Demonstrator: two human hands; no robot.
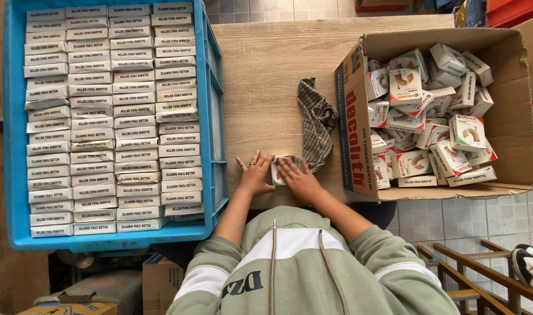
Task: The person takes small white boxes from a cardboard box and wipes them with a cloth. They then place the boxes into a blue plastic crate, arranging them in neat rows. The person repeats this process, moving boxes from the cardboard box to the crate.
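Left hand [254, 175] flat, fingers spread on wooden worktop [266, 70], touching small white box [280, 171], right hand [298, 178] laid over that box, grip unclear, checked cloth [317, 119] just beside, blue crate [13, 128] of stacked boxes left, cardboard carton [511, 125] right.

A single head-worn camera looks almost straight down from above the person, fairly close, onto the light wooden tabletop [266, 76], which fills the frame's centre.
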